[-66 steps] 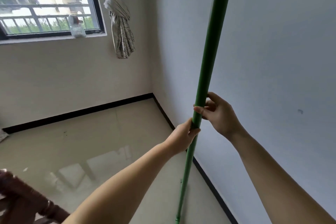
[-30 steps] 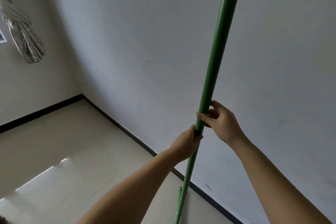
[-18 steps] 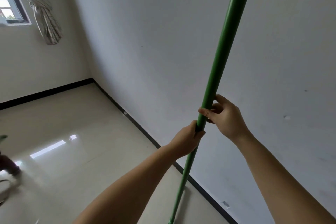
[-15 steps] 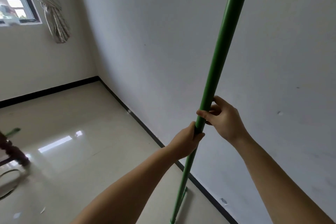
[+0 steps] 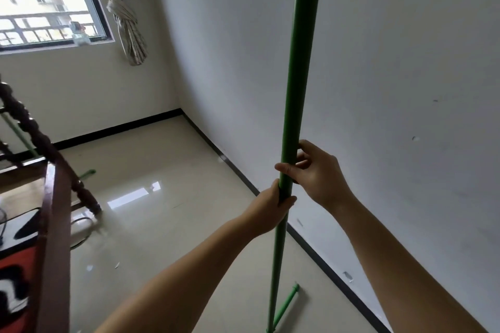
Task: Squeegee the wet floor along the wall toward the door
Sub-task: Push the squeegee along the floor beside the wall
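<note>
A long green squeegee handle (image 5: 296, 76) stands almost upright in front of me, close to the white wall (image 5: 392, 89) on the right. My left hand (image 5: 270, 209) is wrapped around the pole from the left. Just above it, my right hand (image 5: 315, 173) grips the pole from the right, thumb across the front. A green part of the squeegee head (image 5: 286, 304) shows near the pole's foot on the glossy beige tile floor (image 5: 162, 211), beside the black baseboard (image 5: 319, 254). The blade itself lies below the frame edge.
A dark turned-wood furniture frame (image 5: 51, 197) with a red and black cushion fills the lower left. A second green pole (image 5: 20, 135) leans behind it. A window (image 5: 43, 0) and a knotted curtain (image 5: 127, 21) are at the far wall. A cable lies on the floor.
My view has swung left and down, bringing the window, wooden furniture and squeegee foot into sight. Both hands keep the same grip on the pole.
</note>
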Motion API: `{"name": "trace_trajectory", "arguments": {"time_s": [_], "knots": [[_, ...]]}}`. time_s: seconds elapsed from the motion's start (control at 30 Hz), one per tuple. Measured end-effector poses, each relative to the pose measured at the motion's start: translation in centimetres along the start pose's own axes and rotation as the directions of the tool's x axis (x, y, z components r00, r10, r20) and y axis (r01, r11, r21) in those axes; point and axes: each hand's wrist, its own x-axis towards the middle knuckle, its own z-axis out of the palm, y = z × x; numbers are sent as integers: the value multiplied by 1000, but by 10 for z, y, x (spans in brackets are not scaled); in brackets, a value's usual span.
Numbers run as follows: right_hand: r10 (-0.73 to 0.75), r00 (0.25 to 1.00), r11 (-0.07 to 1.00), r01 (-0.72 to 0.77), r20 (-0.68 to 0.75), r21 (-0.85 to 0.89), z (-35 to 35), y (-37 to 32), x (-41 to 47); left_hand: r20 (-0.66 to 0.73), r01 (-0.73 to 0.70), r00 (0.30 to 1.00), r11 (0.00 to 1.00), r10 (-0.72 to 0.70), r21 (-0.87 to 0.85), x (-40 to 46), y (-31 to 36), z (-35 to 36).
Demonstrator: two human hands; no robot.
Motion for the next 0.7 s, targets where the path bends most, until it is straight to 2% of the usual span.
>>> {"name": "trace_trajectory", "arguments": {"time_s": [0.2,0.33,0.5,0.7], "knots": [[-96,980,995,94,176,16,-4,-9,-15,-137,68,988,996,-76,-61,-38,12,11],[-182,940,983,177,288,43,-18,-2,-19,-299,118,943,987,-146,-108,-53,34,32],[-306,847,952,283,435,119,-45,5,-30,-461,171,858,972,-228,-163,-70,64,71],[-456,725,889,390,515,238,-65,-1,-69,-553,255,768,947,-322,-198,-110,88,104]]}}
